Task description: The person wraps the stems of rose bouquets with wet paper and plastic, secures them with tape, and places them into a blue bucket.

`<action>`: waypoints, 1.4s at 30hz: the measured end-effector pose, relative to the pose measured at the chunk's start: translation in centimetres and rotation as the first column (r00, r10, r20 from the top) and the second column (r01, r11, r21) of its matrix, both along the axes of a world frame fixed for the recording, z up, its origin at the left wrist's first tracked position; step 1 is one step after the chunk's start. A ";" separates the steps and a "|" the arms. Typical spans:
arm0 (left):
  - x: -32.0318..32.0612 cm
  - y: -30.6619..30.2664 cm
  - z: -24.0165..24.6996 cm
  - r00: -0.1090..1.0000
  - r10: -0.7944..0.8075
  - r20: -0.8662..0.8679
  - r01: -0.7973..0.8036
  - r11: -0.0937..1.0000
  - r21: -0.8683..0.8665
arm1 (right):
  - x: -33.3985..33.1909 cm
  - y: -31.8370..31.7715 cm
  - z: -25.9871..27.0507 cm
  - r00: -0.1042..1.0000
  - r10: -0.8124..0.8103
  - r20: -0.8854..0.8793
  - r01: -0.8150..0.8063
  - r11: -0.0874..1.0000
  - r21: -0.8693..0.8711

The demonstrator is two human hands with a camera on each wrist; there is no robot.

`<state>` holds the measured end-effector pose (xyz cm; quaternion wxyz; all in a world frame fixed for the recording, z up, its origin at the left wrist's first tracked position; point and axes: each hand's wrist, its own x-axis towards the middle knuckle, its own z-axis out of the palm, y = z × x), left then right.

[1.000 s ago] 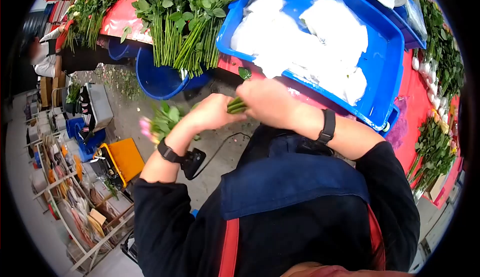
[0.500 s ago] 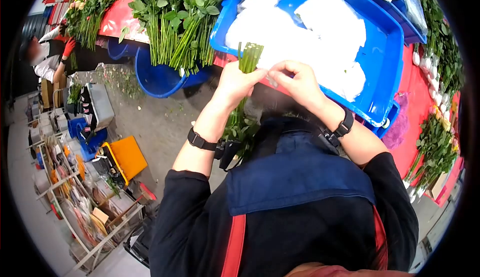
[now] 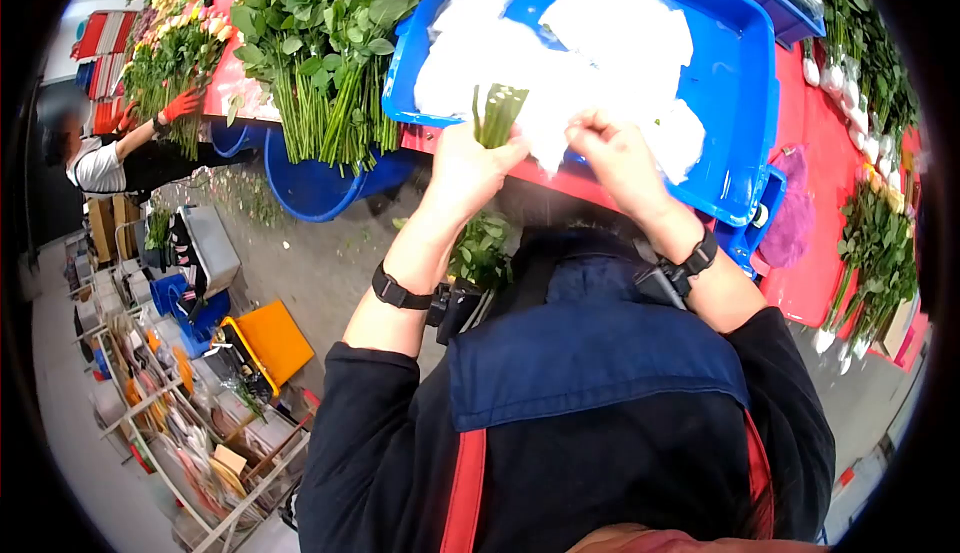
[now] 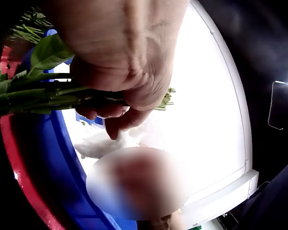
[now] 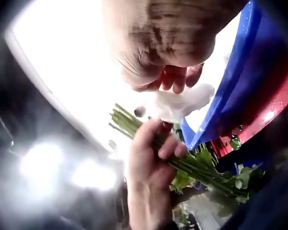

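Upright cut ends of a green stem bunch (image 3: 500, 113) rise from my left hand (image 3: 465, 168), whose fingers curl round the stems; the leaves (image 3: 482, 248) hang below. The same grip shows in the left wrist view, hand (image 4: 129, 57) over stems (image 4: 33, 99). To the right, apart from the stems in the head view, is my right hand (image 3: 618, 158). In the right wrist view its fingertips pinch a soft white piece (image 5: 182, 100), close above the left hand (image 5: 151, 163). Flower heads of the bunch are hidden.
A blue tray (image 3: 735, 73) with white material (image 3: 625, 28) stands on the red table (image 3: 800, 283). Leafy stems (image 3: 325, 103) lie left of it, above a blue bucket (image 3: 315, 185). More flowers (image 3: 872, 253) lie right. Another person (image 3: 100, 158) stands far left.
The bunch has swung from lying sideways, flowers to the left, to cut ends up, and my left hand holds it. My right hand has left the stems and moved right.
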<state>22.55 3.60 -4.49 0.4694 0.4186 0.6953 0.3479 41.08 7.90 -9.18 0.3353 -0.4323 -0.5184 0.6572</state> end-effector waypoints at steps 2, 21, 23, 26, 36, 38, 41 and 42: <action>-0.2 0.0 0.3 0.995 0.068 0.068 -0.067 0.997 -0.024 | 2.3 0.9 -0.4 0.955 -0.140 -0.260 0.081 0.971 -0.224; 3.3 1.7 1.8 0.989 -0.135 0.056 0.137 0.990 -0.036 | 9.3 2.6 -1.3 0.976 -0.194 0.094 0.201 0.977 -0.074; 2.7 1.8 1.7 0.982 -0.188 0.030 0.190 0.977 -0.094 | 12.0 4.1 0.2 0.933 -0.357 -0.036 0.359 0.932 0.046; 2.4 1.7 0.7 0.965 -0.261 0.014 0.261 0.960 -0.098 | 16.1 7.7 -2.2 0.645 -0.585 0.491 0.026 0.659 0.751; 5.7 3.5 -1.7 0.883 -0.439 0.166 0.469 0.835 -0.288 | 18.9 9.9 -6.3 0.572 -0.107 0.813 -0.149 0.961 0.231; 5.9 4.0 -1.6 0.871 -0.417 0.259 0.485 0.811 -0.326 | 18.3 8.7 -3.7 0.781 -0.201 0.591 0.085 0.972 0.218; 5.9 4.7 -3.0 0.849 -0.420 0.322 0.514 0.799 -0.312 | 13.8 5.6 3.2 0.843 -0.310 0.440 0.176 0.931 0.319; 6.2 4.9 -2.8 0.849 -0.414 0.328 0.509 0.807 -0.299 | 12.1 4.8 4.6 0.849 -0.342 0.402 0.187 0.907 0.377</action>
